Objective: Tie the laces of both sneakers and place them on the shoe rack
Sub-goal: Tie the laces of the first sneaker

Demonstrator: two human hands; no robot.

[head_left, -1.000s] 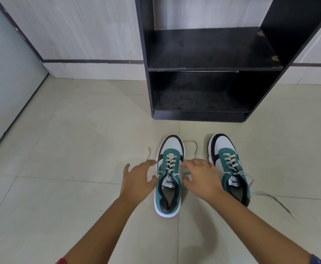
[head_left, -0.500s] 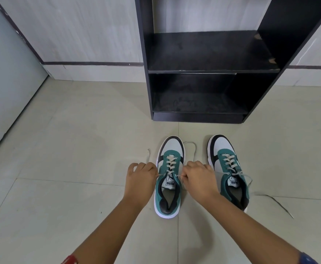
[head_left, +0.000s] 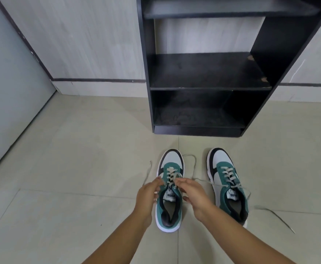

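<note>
Sneakers: both stand on the floor (head_left: 60, 168) before the shoe rack (head_left: 209, 73), laces untied. My left hand (head_left: 148, 193) and right hand (head_left: 192, 193) each pinch a lace end of the left sneaker (head_left: 170, 187). The right sneaker (head_left: 226, 180) remains untouched; tying and racking remain.

I have one view only, from a wide-angle camera worn on the head. It looks forward and steeply down at the tiled floor (head_left: 79, 187). Both forearms enter from the bottom edge and reach away from me, so the left hand (head_left: 148, 193) and right hand (head_left: 196, 195) sit close, low in the centre. Two sneakers (head_left: 170, 187) lie just beyond them, toes pointing away. Farther off, a black shoe rack (head_left: 209, 73) stands against the wall, cut off at the top edge. Straight lines bow outward near the borders.
</note>
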